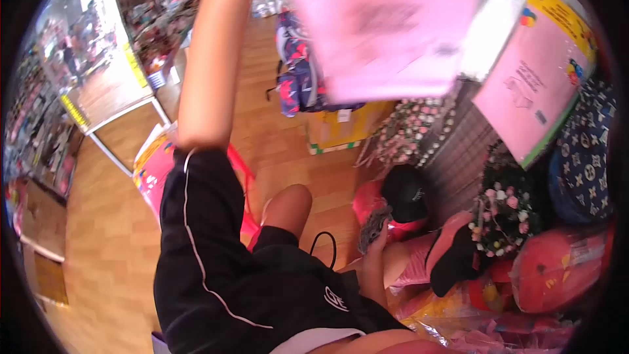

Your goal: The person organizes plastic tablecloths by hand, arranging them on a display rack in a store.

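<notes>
My left arm reaches straight up, and the hand is cut off by the top edge of the view. Close to it, a blurred pink plastic-wrapped pack point(393, 33) fills the upper middle; whether my left hand touches it cannot be seen. Low at the right of my body, my right hand point(377, 241) is closed around a crumpled dark grey piece of cloth point(373, 228). A black cap point(404, 193) sits just beyond that hand, on something red.
Another pink pack point(531, 85) hangs at upper right, beside a dark patterned bag point(583, 164). Flower garlands point(501, 216) and red wrapped goods point(557, 269) crowd the right. A red plastic chair point(242, 170) and white-framed mirror point(105, 46) stand left. A yellow box point(347, 128) rests on the wooden floor.
</notes>
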Demonstrator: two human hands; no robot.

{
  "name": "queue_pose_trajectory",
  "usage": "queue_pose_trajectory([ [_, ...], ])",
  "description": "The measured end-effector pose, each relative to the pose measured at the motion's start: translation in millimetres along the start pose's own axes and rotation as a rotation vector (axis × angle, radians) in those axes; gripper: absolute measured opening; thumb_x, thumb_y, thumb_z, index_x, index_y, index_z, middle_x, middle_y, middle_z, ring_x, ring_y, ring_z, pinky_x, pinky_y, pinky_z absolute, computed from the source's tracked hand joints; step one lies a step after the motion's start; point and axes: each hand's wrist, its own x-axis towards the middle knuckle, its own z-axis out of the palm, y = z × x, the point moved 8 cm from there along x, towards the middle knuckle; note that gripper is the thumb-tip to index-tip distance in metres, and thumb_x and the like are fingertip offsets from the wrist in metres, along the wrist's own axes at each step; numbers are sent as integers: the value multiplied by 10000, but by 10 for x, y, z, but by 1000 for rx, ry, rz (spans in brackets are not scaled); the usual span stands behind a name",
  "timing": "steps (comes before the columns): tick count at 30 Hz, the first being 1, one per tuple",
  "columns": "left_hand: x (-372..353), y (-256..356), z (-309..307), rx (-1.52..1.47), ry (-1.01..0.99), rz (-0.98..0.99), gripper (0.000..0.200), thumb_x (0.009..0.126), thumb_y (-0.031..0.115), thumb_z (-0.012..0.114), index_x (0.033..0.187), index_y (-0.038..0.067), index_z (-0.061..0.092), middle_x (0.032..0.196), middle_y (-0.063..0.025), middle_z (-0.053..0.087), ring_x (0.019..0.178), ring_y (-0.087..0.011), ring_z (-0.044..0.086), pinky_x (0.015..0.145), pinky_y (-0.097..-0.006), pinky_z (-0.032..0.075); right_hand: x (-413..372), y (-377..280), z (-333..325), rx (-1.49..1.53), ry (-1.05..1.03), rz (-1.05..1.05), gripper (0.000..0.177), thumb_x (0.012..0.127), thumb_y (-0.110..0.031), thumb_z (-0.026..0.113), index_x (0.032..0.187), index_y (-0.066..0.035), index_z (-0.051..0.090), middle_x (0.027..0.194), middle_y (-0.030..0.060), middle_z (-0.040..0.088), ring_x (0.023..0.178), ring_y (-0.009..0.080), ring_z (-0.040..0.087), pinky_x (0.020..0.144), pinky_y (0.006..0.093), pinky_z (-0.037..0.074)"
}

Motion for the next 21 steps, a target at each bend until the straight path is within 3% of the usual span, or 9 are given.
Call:
queue_pose_trajectory([
  [7, -1488, -54, -3086, 293, 491, -547, 232, 845, 154, 520, 990, -25, 548, 898, -48, 584, 787, -94, 546, 677, -222, 439, 58, 615, 849, -133, -218, 198, 422, 823, -436, 469, 1023, -67, 513, 845, 79, 581, 666, 196, 571, 574, 288, 486],
  [9, -1843, -212, -3921, 495, 524, -705, 351, 826, 264, 550, 995, -43, 537, 912, -99, 583, 797, -137, 553, 661, -257, 451, 129, 894, 810, -186, -266, 465, 431, 807, -467, 473, 1001, -86, 528, 825, 62, 585, 641, 172, 569, 569, 289, 483],
  [11, -2227, -560, -4954, 1244, 148, -1197, 571, 768, 420, 575, 1047, -69, 483, 922, -171, 572, 781, -242, 571, 658, -320, 467, 111, 960, 1105, -240, -182, 439, 415, 813, -453, 470, 1023, -98, 522, 855, 65, 585, 688, 175, 576, 605, 290, 488],
  [13, -2520, -557, -5111, 1792, -49, -849, 718, 711, 512, 578, 1086, -81, 428, 987, -247, 522, 860, -347, 534, 742, -393, 440, 187, 1017, 1562, -274, -339, 369, 390, 830, -426, 454, 1047, -107, 510, 875, 65, 588, 732, 178, 577, 648, 304, 491],
  [14, -2690, -510, -5011, 1851, -120, -464, 717, 717, 481, 579, 1110, -88, 391, 1056, -268, 477, 968, -386, 465, 825, -429, 382, 151, 1072, 1859, -286, -368, 330, 374, 840, -403, 447, 1051, -99, 505, 885, 66, 588, 743, 184, 577, 659, 304, 488],
  [15, -2870, -474, -4885, 1810, -203, -404, 703, 734, 441, 578, 1153, -80, 361, 1150, -261, 419, 1070, -373, 411, 865, -433, 350, 88, 1138, 2224, -295, -398, 295, 359, 850, -380, 440, 1055, -91, 501, 894, 67, 588, 753, 189, 576, 669, 305, 486],
  [19, -3527, 84, -3961, 1770, -499, -769, 697, 700, 462, 598, 1259, 130, 348, 1293, -211, 279, 1216, -371, 231, 977, -466, 222, -561, 1644, 3678, -772, -562, 35, 269, 867, -264, 462, 1038, -57, 486, 982, 113, 549, 767, 171, 563, 605, 291, 480],
  [20, -3602, 204, -3783, 1746, -519, -784, 730, 688, 480, 601, 1264, 115, 340, 1307, -205, 258, 1228, -373, 203, 986, -473, 200, -516, 2011, 3711, -1200, -726, -162, 196, 866, -209, 473, 887, -23, 530, 815, 100, 582, 747, 178, 576, 697, 317, 473],
  [21, -3719, 250, -3734, 1740, -517, -821, 730, 688, 480, 601, 1264, 115, 340, 1307, -205, 258, 1228, -373, 203, 986, -473, 200, -1047, 2393, 4010, -1531, -1182, -178, 178, 838, -164, 500, 930, -22, 554, 909, 132, 579, 842, 239, 577, 753, 348, 457],
])
